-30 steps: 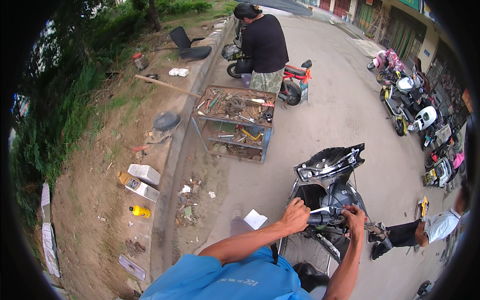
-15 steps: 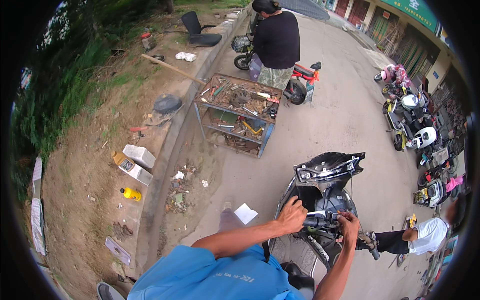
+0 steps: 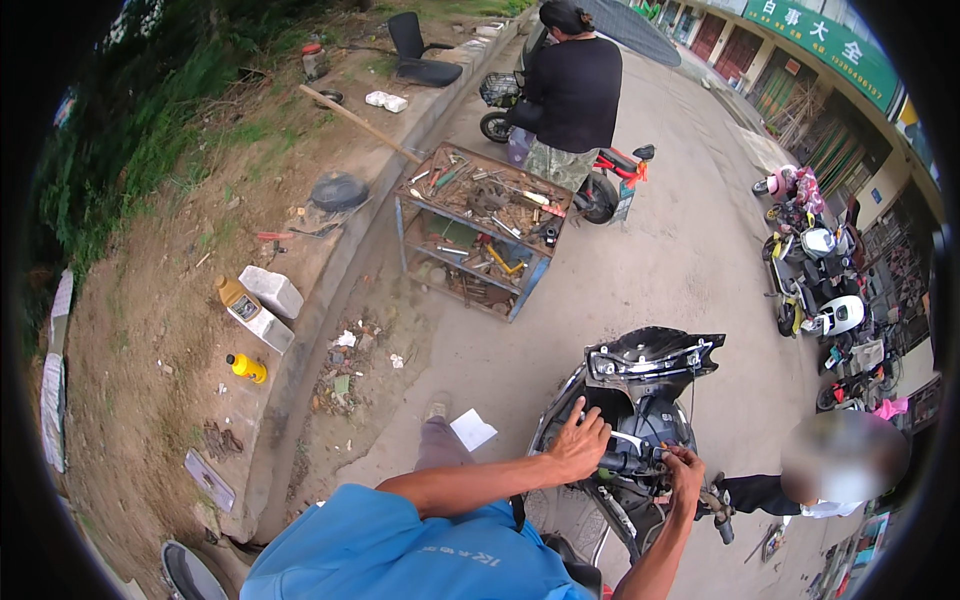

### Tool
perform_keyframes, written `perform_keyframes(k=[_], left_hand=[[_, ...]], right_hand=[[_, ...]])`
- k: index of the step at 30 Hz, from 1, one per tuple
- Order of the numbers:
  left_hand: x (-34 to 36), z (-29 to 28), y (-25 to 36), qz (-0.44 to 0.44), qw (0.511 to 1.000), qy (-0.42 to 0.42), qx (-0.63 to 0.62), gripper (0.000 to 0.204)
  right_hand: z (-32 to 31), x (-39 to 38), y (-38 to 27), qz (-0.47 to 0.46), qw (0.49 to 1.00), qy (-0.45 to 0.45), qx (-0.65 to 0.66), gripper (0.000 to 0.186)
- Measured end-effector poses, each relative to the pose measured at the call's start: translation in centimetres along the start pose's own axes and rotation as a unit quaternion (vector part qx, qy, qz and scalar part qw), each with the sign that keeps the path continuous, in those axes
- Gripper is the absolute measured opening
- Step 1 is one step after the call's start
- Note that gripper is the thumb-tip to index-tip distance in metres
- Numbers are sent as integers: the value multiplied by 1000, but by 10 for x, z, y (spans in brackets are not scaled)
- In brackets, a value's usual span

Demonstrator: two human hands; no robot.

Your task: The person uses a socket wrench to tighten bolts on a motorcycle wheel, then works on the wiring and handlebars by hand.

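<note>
In front of me stands a motor scooter with its dark front shell (image 3: 655, 350) tilted up and its handlebar exposed. My left hand (image 3: 578, 442) is raised just over the left handlebar grip (image 3: 618, 462), its fingers curled; whatever they hold is hidden. My right hand (image 3: 684, 472) pinches at the handlebar controls near the middle, thumb and fingertips together on a small part too small to name. The right handlebar grip (image 3: 722, 522) juts out beyond that hand.
Ahead stands a rusty tool cart (image 3: 480, 200) loaded with tools. Behind it, a person in black (image 3: 572, 85) is beside a red scooter. Another person (image 3: 750, 495) is close on my right. Bottles and white blocks (image 3: 272, 290) line the left kerb; parked scooters (image 3: 820, 270) stand at right.
The whole view has shifted a little. Both hands stay at the handlebar, the right one still pinching there. The person on the right has leaned in, with the head now nearer.
</note>
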State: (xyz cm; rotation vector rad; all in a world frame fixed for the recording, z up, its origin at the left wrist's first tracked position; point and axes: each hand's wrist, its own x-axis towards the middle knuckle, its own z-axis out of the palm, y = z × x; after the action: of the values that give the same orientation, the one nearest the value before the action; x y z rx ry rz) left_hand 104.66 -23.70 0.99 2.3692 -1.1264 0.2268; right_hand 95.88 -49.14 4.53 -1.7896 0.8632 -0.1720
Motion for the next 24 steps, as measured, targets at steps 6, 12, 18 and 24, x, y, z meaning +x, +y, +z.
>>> perform_keyframes(k=[6, 12, 18, 24], left_hand=[[3, 9, -4, 0, 998, -69, -13, 47], [-3, 1, -2, 20, 999, -6, -49, 28], [7, 2, 1, -15, 997, -64, 36, 46], [-3, 12, -3, 5, 998, -61, -24, 52]], right_hand=[[1, 4, 1, -2, 1000, 2, 11, 21], [0, 0, 1, 3, 1000, 3, -9, 23], [1, -1, -3, -7, 1000, -4, -12, 23], [1, 0, 0, -11, 1000, 3, -12, 24]])
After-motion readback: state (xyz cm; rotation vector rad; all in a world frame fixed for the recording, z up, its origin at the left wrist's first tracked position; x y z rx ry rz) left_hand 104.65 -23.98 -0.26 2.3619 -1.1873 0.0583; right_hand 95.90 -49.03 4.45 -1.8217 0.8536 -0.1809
